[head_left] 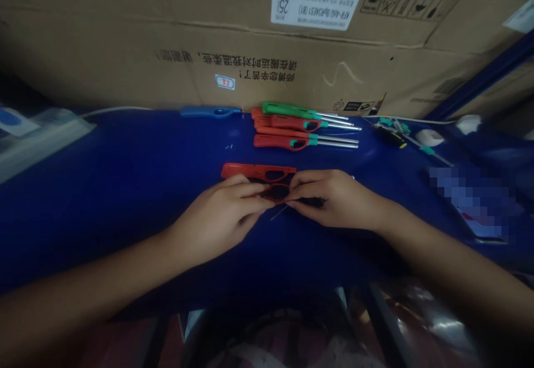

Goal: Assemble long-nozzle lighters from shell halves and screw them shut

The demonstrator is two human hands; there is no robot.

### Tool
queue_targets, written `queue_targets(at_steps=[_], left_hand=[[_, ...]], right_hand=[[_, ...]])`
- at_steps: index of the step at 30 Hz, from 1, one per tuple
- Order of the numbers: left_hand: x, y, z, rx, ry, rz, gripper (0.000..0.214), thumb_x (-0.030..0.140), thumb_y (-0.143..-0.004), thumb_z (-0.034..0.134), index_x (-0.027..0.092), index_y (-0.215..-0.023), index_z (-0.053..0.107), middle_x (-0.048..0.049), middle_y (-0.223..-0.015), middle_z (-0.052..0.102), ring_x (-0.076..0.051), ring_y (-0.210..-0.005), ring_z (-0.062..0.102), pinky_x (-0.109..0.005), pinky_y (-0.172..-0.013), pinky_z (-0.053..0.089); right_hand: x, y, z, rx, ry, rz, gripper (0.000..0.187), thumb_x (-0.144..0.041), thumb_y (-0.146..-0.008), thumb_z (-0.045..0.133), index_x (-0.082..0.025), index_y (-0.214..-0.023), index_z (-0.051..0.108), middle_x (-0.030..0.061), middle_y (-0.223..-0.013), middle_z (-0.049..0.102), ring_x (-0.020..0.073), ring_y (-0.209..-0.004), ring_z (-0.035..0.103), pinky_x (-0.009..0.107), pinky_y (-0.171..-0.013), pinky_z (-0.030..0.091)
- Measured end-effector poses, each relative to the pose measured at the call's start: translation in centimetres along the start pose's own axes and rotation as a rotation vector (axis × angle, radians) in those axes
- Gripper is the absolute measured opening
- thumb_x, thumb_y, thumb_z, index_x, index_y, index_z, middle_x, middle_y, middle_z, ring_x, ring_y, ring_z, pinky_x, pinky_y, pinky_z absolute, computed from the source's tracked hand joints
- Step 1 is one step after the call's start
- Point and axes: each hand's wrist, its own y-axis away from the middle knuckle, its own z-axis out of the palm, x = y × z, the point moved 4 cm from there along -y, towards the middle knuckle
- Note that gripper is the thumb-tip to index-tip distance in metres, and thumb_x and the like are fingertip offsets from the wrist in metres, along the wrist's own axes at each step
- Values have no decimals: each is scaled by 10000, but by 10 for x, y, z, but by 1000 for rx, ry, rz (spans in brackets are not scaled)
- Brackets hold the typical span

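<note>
Low over the blue table, my left hand (229, 206) is closed on the left end of a red lighter casing (278, 194) with a trigger loop. From the other side, my right hand (329, 198) pinches its right end with closed fingertips. A thin wire-like piece (278, 212) sticks out below the right fingertips; whether it is held or lying there I cannot tell. Just beyond the hands lies another red lighter casing (258, 171), partly behind my fingers. The casing's inside is mostly hidden by my hands.
Farther back lie several stick lighters in a pile, red ones (275, 142) and a green one (292, 108). A blue lighter handle (211, 112) rests by the cardboard box (146, 62). To the right are a screwdriver (392, 135), white rolls (429, 137) and a phone (479, 229).
</note>
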Motion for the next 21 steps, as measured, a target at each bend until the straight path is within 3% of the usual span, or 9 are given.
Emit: queue_targets(at_steps=[21], left_hand=[[-1, 0, 0, -7, 24, -42, 262, 167, -964, 596, 291, -1113, 772, -29, -1211, 715, -231, -1072, 663, -409, -930, 572]], right_hand=[[0, 0, -2, -17, 56, -27, 157, -191, -953, 597, -187, -949, 754, 45, -976, 732, 128, -791, 692, 231, -706, 505]])
